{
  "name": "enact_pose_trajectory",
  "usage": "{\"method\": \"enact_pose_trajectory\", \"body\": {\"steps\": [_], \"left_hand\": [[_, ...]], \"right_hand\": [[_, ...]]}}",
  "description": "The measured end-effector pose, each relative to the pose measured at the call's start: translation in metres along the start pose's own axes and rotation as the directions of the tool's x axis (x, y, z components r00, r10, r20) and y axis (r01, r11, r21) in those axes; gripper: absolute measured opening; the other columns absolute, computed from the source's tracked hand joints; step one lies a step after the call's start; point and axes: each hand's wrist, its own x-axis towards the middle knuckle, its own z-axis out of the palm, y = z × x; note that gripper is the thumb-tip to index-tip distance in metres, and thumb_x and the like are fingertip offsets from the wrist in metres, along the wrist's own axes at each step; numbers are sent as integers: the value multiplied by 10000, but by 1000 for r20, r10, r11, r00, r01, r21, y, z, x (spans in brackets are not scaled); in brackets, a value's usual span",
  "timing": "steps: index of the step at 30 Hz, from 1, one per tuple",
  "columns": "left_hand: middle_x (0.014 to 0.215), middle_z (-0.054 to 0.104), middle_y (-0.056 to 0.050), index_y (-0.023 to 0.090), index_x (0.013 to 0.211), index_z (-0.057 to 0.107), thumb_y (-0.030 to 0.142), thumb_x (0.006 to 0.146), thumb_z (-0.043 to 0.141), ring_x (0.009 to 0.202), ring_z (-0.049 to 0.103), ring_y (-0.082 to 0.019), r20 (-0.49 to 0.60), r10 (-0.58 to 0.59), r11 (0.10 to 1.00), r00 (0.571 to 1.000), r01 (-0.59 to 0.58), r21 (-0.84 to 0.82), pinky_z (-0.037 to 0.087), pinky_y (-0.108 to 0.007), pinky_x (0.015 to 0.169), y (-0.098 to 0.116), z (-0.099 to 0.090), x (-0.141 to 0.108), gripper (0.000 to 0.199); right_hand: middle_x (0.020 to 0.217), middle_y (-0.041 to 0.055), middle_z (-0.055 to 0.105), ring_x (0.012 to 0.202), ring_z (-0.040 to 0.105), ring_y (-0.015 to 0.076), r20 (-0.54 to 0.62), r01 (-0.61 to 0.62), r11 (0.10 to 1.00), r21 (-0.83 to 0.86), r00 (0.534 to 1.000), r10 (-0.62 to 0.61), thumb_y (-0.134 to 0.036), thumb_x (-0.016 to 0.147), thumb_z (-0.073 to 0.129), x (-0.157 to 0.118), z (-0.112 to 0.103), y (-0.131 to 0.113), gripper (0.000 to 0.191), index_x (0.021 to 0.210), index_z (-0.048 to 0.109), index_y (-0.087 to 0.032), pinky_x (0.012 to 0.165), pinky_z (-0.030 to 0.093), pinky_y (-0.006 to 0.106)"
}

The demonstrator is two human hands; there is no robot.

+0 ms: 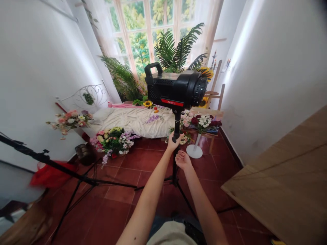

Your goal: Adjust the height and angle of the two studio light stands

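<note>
Red floor tiles (127, 165) carry a black light stand (177, 123), legs splayed, presumably for stability under a top-heavy load. Right hand (183, 160): fingers curled, just beside the stand; whether it grips anything cannot be told. Left hand (173, 143): wrapped around the stand, apparently steadying it. Studio light (171, 85): mounted atop, front end facing right; red label (172, 102) reads "ZHEYU". Beyond: bouquet (204, 120) above a white pedestal (194, 151), probably raised for display; cream blanket (127, 119) covering the bed; paned window (138, 41) behind.
</note>
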Motion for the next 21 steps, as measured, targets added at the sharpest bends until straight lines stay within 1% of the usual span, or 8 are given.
{"method": "enact_pose_trajectory", "body": {"steps": [3, 7, 11, 13, 17, 21], "left_hand": [[638, 547, 4, 160, 713, 545, 457, 654, 710, 586, 496, -96, 18, 8, 1000, 1000, -8, -26, 416, -233, 593, 3, -2, 0, 345], [747, 570, -11, 160, 830, 543, 427, 710, 673, 671, 529, -102, 56, -15, 998, 998, 18, -57, 438, -240, 669, 5, -7, -5, 320], [799, 562, -12, 162, 932, 537, 414, 750, 634, 730, 527, -109, 84, -59, 997, 995, 64, -52, 449, -248, 715, -4, -14, -11, 326], [828, 553, -17, 161, 974, 533, 407, 759, 625, 763, 521, -115, 93, -50, 997, 994, 55, -55, 450, -256, 746, -10, -20, -14, 339], [947, 559, -48, 155, 1110, 510, 366, 761, 627, 868, 523, -144, 107, 9, 999, 994, -6, -32, 442, -292, 834, -17, -33, -16, 424], [1038, 581, -82, 162, 1228, 470, 303, 724, 667, 948, 541, -187, 158, 16, 1000, 987, -12, -23, 447, -328, 866, -20, -50, -17, 560]], "right_hand": [[406, -78, 310, 347, 305, 71, -3, -32, 999, -27, 999, 32, -62, 849, 376, -6, 6, -2, 242, 654, 403, -204, 387, 296, 158], [429, -76, 309, 368, 316, 75, 8, -76, 992, -97, 997, 77, -75, 856, 399, -11, 12, -6, 225, 673, 406, -206, 412, 306, 169], [442, -79, 310, 378, 323, 70, 9, -108, 983, -151, 994, 111, -86, 854, 427, -12, 10, -6, 222, 671, 390, -207, 416, 295, 165], [441, -84, 316, 374, 325, 58, -7, -129, 981, -142, 992, 130, -80, 849, 437, -11, 9, -4, 234, 661, 373, -204, 414, 294, 155], [437, -95, 342, 376, 350, 44, -34, -140, 983, -119, 990, 137, -56, 820, 472, -7, 12, 4, 253, 652, 349, -201, 415, 311, 149], [422, -107, 343, 365, 358, 42, -90, -133, 982, -135, 989, 122, -48, 795, 501, -1, 14, 14, 267, 649, 339, -202, 400, 327, 161]]}}
